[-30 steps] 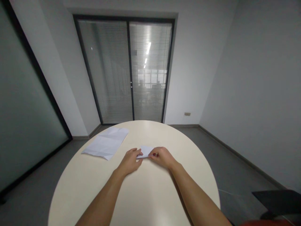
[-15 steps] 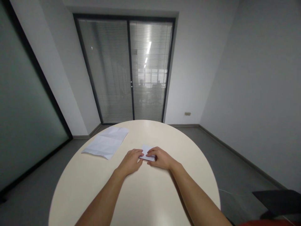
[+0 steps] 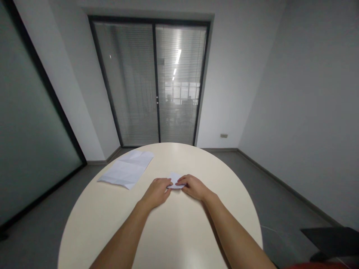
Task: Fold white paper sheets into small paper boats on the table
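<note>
A small folded piece of white paper [image 3: 175, 180] is between my two hands, over the middle of the round table [image 3: 168, 231]. My left hand [image 3: 158, 191] grips its left edge, thumb at the near side and fingers over the top. On the right edge, my right hand [image 3: 194, 186] pinches the paper between thumb and fingers. Part of the paper is hidden under the fingertips. To the left lies a larger white sheet [image 3: 127, 169] with creases across it, apart from both hands.
Beyond the table stands a dark-framed glass partition [image 3: 157, 86] with blinds. A frosted glass panel [image 3: 33, 123] is at the left. At the lower right is a black flat object [image 3: 333, 239], partly out of view. A wall socket [image 3: 223, 136] sits low on the far wall.
My right thumb and fingers have closed in at the paper's right edge, and the paper's near edge now looks more level. My left hand has hardly moved. The larger sheet stays in place.
</note>
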Available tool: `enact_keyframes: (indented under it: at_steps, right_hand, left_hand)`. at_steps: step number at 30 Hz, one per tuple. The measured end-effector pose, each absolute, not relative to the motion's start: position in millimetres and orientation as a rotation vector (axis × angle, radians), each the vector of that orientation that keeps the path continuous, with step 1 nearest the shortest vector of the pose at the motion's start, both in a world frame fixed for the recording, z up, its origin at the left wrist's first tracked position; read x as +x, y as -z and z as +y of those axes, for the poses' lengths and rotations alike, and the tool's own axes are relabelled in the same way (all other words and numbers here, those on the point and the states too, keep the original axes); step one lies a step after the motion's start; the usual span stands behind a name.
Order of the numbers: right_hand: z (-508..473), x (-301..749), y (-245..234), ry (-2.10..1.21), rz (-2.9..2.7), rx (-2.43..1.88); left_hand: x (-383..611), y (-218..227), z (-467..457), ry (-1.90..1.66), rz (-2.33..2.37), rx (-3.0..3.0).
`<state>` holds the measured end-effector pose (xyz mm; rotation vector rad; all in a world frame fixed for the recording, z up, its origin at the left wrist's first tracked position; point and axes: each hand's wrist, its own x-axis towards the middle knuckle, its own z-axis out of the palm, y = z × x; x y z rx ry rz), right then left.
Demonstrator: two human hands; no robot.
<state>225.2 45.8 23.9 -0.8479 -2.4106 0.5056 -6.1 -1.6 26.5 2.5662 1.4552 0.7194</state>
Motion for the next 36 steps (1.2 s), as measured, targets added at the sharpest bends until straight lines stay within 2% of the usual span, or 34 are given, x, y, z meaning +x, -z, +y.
enact_keyframes:
  at_steps: [8, 30, 36]
  right_hand:
    - [56.5, 231.2, -11.3, -0.464, -2.354, -0.910]
    - [47.4, 236.7, -31.7, -0.530, -2.284, -1.131]
    - [48.5, 236.3, -25.6, -0.537, -2.190, -1.173]
  left_hand:
    - [-5.9, -26.2, 0.6, -0.735, 1.439, 2.567]
    - [-4.6, -29.2, 0.6, -0.651, 1.619, 2.491]
    - [-3.0, -16.7, 7.6, -0.774, 1.684, 2.331]
